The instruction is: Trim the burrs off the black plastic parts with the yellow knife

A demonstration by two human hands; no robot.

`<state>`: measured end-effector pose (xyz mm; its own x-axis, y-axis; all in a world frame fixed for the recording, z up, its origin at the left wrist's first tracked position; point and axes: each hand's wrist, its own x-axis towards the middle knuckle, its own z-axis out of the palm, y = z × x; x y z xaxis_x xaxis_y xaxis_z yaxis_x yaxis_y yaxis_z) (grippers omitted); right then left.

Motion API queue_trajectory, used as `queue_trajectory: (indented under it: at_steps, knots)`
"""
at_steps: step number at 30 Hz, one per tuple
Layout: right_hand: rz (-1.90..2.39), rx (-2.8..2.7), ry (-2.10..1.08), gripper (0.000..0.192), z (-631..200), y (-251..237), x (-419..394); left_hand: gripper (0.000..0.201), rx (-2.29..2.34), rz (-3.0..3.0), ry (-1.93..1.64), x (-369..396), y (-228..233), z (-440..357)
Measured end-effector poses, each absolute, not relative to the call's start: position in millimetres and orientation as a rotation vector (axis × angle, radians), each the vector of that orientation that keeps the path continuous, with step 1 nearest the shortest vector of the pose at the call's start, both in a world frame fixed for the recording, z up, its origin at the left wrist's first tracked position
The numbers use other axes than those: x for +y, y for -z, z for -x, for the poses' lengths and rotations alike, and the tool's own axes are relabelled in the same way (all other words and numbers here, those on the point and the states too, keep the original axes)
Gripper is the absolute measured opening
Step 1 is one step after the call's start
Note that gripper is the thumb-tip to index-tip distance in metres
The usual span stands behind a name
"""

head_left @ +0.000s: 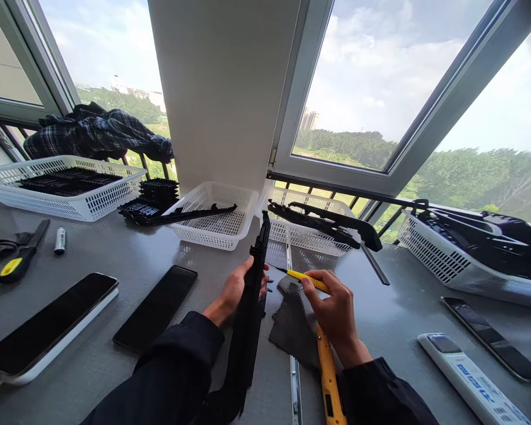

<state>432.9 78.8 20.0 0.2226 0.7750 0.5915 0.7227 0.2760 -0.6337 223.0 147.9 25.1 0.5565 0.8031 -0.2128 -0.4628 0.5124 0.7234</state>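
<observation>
Between hands: black strip in left hand, yellow knife in right hand.

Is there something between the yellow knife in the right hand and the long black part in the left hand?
Nothing visible. The knife in the right hand points its tip toward the black part held by the left hand, with open space between.

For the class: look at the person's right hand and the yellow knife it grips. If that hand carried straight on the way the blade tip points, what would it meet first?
Most likely the long black plastic part held upright by the left hand. The right hand aims the yellow utility knife leftward at it, though depth is hard to judge.
</observation>
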Motion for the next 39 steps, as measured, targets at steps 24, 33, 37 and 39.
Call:
queue_trajectory:
  at_steps: [24, 33, 37, 39]
  knots:
    - [1.413, -1.483, -0.068, 0.028, -432.7, -18.3, 86.6, 0.055, 0.651, -0.829, -0.828, 149.1, -14.6, -221.5]
    - [1.409, -1.471, -0.095, 0.029, -430.1, -19.3, 89.1, 0.061, 0.665, -0.863, -0.849, 154.2, -4.0, -218.4]
    - [1.402, -1.466, -0.096, 0.027, -428.8, -17.0, 90.5, 0.063, 0.697, -0.830, -0.873, 157.1, 1.7, -218.7]
    - [1.390, -1.487, -0.096, 0.026, -428.2, -15.3, 91.8, 0.059, 0.706, -0.804, -0.897, 158.2, 5.6, -219.3]
